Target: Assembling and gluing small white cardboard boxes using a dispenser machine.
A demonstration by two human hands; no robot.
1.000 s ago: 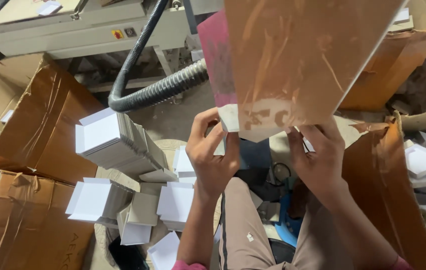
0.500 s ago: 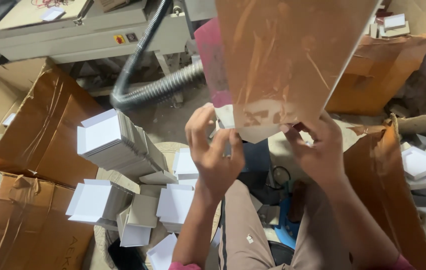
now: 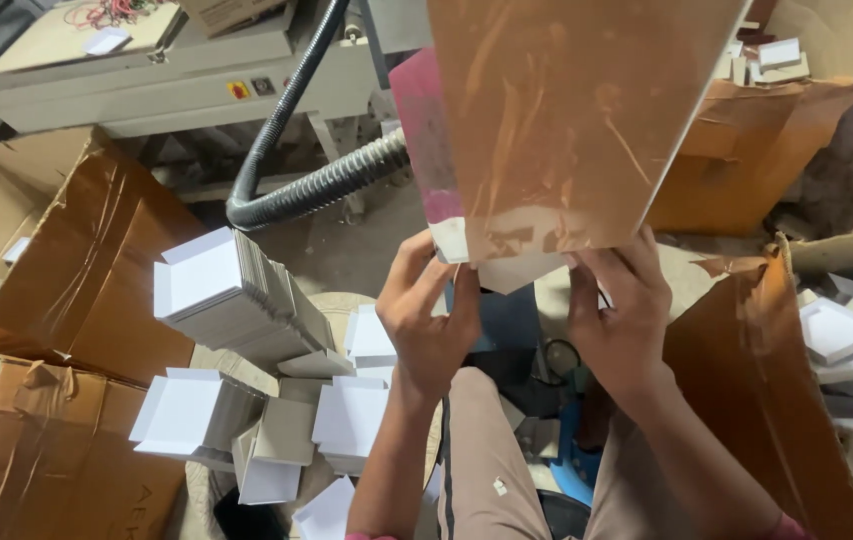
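A large glossy brown box (image 3: 567, 120) with a pink side panel is held up in front of me, tilted, with white flaps at its lower edge. My left hand (image 3: 430, 320) grips the lower left corner, fingers on a white flap. Along the lower right edge my right hand (image 3: 622, 320) holds the box, thumb and fingers on the bottom flap. Both forearms rise from the bottom of the view over my knees.
Stacks of flat white box blanks (image 3: 232, 295) lie fanned at left and below (image 3: 352, 415). Open brown cartons stand at left (image 3: 77, 270) and right (image 3: 747, 380). A black hose (image 3: 287, 130) and grey ribbed hose (image 3: 347, 180) run from a grey machine (image 3: 177, 75).
The box has been lifted slightly and turned toward the camera, filling more of the view. Both hands have stayed on its lower edge, shifting their fingers on the flaps.
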